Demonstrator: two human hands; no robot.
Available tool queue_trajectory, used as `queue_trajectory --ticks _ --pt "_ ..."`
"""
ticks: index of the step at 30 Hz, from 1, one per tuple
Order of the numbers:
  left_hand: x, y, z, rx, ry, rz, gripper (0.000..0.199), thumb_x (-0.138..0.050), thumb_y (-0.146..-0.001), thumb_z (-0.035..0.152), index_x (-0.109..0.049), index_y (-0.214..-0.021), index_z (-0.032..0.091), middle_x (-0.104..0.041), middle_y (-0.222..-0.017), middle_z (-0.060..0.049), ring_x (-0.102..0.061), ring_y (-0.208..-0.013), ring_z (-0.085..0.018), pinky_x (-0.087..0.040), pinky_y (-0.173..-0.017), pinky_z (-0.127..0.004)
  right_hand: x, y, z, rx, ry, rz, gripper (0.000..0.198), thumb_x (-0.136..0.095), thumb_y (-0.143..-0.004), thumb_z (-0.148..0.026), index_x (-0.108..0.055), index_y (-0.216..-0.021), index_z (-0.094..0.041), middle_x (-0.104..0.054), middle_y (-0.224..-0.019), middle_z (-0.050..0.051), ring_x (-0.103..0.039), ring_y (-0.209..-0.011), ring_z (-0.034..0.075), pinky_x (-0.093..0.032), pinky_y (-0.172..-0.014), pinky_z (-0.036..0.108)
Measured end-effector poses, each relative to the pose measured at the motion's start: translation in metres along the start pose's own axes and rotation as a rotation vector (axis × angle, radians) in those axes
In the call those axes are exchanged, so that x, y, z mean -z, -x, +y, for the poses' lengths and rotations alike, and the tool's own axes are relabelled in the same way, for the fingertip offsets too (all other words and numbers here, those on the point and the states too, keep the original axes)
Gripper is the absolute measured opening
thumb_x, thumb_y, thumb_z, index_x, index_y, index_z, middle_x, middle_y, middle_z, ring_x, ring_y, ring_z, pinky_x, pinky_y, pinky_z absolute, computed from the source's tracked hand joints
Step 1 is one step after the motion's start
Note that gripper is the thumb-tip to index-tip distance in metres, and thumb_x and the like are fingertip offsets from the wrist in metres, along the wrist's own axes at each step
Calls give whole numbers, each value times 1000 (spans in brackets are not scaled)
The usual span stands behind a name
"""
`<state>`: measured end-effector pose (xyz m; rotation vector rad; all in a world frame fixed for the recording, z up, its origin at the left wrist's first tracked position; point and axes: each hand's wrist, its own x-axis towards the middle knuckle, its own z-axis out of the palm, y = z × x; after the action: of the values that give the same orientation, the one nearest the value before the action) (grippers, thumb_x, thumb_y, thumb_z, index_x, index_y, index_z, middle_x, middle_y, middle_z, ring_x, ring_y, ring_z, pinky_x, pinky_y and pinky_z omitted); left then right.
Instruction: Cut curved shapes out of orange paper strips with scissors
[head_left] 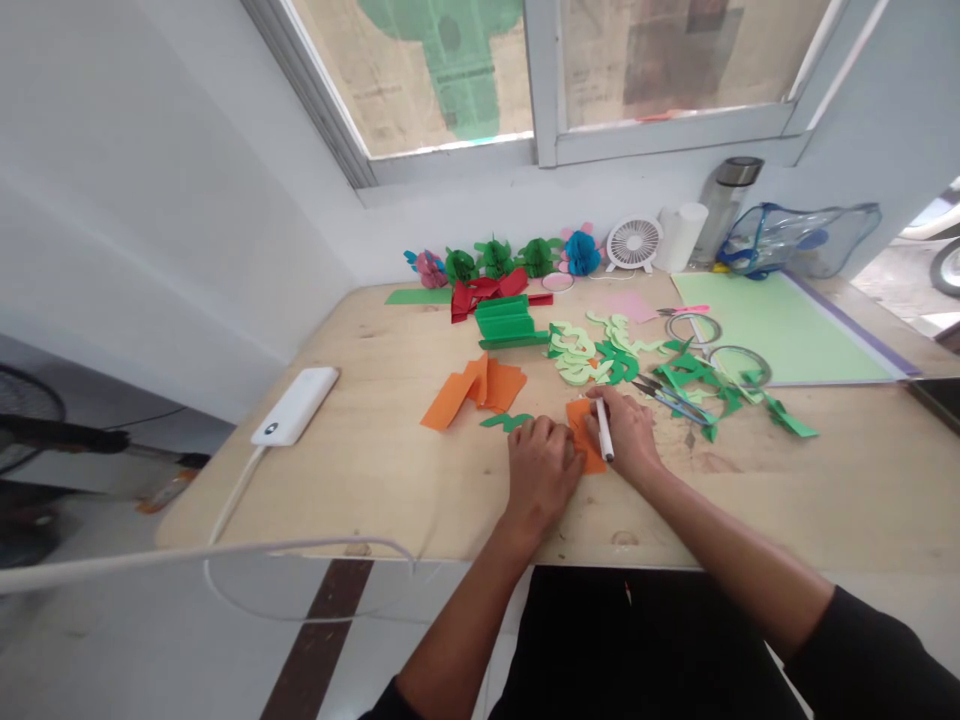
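My right hand (pixel 628 430) is closed around a white marker (pixel 604 430), its dark end pointing toward me. Beneath that hand lies a small orange paper piece (pixel 589 450) on the wooden table. With its fingers curled, my left hand (pixel 544 468) holds the left edge of this orange piece down; the fingertips are partly hidden. A green wavy paper cutout (pixel 507 422) lies just beyond my left knuckles. Farther left, several folded orange papers (pixel 480 390) overlap. Small scissors (pixel 675 402) rest to the right of my right hand, beside green scraps (pixel 694 372).
Light green cutouts (pixel 576 352), green folded paper (pixel 504 322) and red paper (pixel 487 290) lie beyond my hands. Paper animals (pixel 495 257), a small fan (pixel 634 243) and a bottle (pixel 724 210) line the wall. A white power bank (pixel 300 400) with its cable sits left.
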<state>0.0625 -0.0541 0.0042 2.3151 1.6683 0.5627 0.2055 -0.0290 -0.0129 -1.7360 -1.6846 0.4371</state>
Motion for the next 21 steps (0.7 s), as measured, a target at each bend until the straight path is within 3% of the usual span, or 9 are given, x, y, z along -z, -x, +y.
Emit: queue_trajectory --ticks 3,7,10,13,17,21 --pt "-3 4 -3 52 133 71 17 -61 -79 24 -65 -94 18 -65 -98 -10 -56 -99 -28 -38 -93 -47 -3 -3 -2 -59 -79 27 20 -58 -75 -21 -63 -94 -22 -66 -71 2 -60 -71 21 -39 -73 34" --pt "0 2 -11 243 547 226 34 -62 -77 25 -59 -110 16 -66 -105 -12 -60 -95 -24 -44 -87 -41 4 -4 -4 -84 -223 39 17 -55 -76 -24 -60 -92 -22 -63 -69 -1 -57 -57 15 -40 -57 27" --pt "6 -4 -12 400 962 143 40 -66 -73 30 -59 -109 15 -70 -93 -10 -62 -71 -17 -49 -66 -31 14 -4 -9 -49 -307 35 18 -56 -75 -26 -59 -92 -22 -62 -70 -1 -56 -57 15 -41 -54 25" --pt "12 -12 -6 516 1250 -46 37 -71 -66 32 -62 -97 15 -67 -66 -3 -55 -49 -12 -39 -46 -23 19 -7 -16 34 -442 14 19 -58 -73 -27 -58 -92 -21 -61 -70 -1 -57 -63 15 -43 -60 26" --pt "14 -16 0 558 1359 -152 20 -71 -63 30 -60 -71 15 -54 -47 3 -48 -39 -8 -30 -39 -18 19 -12 -20 89 -489 -24 19 -58 -76 -27 -58 -95 -21 -62 -70 -1 -58 -63 16 -42 -59 26" --pt "14 -13 -6 591 1365 -44 19 -69 -63 28 -54 -65 17 -52 -44 4 -47 -37 -8 -29 -38 -17 24 -14 -5 176 -156 84 20 -55 -83 -26 -62 -101 -22 -68 -79 3 -61 -73 21 -42 -68 31"
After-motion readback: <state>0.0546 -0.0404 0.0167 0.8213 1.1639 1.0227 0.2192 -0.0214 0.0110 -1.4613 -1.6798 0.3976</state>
